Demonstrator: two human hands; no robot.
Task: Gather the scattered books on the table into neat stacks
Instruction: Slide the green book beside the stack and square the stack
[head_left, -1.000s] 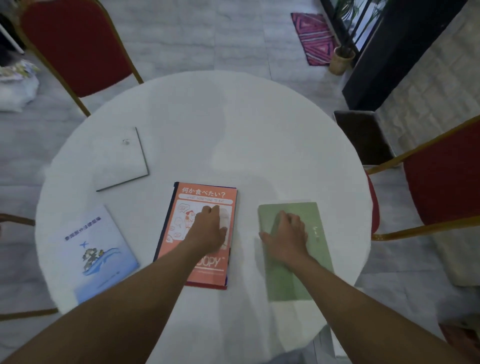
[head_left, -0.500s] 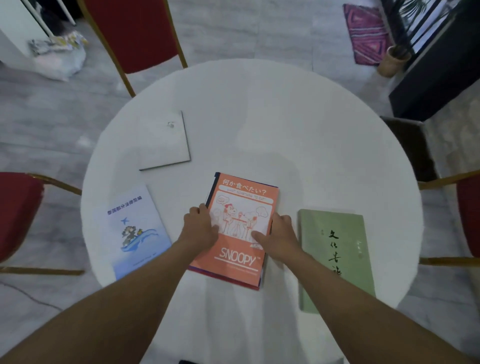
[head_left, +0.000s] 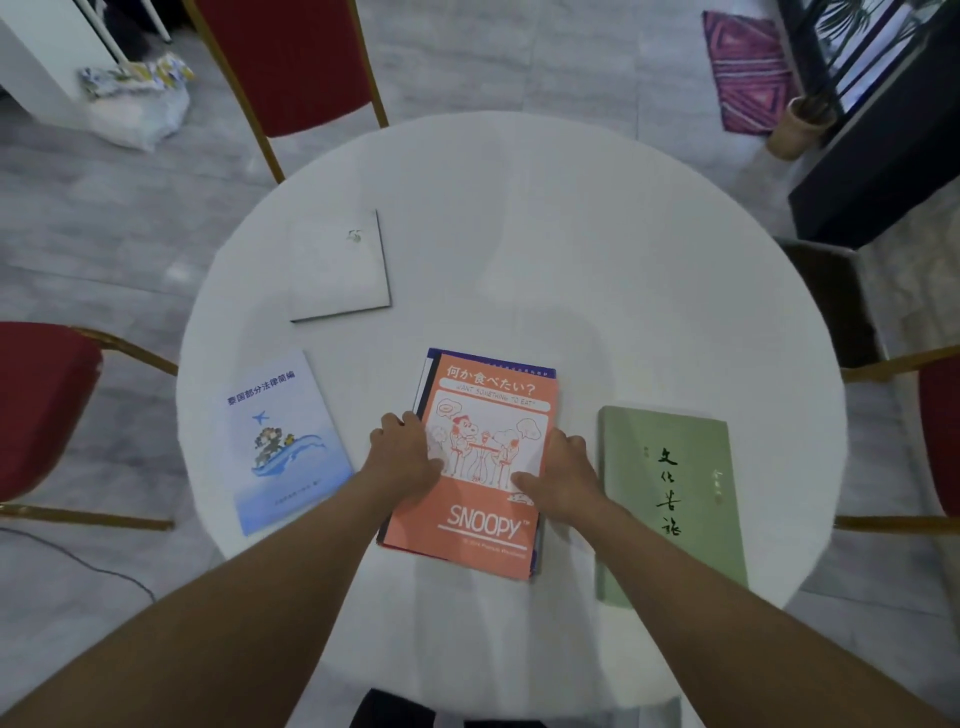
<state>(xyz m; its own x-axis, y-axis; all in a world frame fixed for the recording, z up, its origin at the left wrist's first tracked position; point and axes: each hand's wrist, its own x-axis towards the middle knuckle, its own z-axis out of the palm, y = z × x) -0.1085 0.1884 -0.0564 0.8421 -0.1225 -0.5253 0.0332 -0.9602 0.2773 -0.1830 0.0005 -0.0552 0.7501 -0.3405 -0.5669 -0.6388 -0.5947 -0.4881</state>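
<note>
Round white worktop (head_left: 597, 249), wide bare room across the far half and centre. At far left, a red chair (head_left: 41, 410) tucked close to the rim. Near the left edge, blue book (head_left: 283, 441) lying flat, slightly turned, its near corner close to the rim. Behind it, white book (head_left: 337, 267) flat and apart from the rest, open cloth on every side. Beyond that, a second red chair (head_left: 291, 62) standing at the far rim.

In the middle, orange Snoopy book (head_left: 488, 462) lying atop a dark blue-edged book, whose border peeks out along the top and left. Left hand (head_left: 405, 457) pressed against its left edge, fingers curled on the border; right hand (head_left: 563, 473) against its right edge, thumb laid on the cover. Squeezed between both hands rather than lifted.

Just to the right, green book (head_left: 670, 499) flat, a narrow gap from the right hand, near corner reaching the rim. Grey tiled floor (head_left: 104, 234) around; patterned pink rug (head_left: 748, 73) at far right.
</note>
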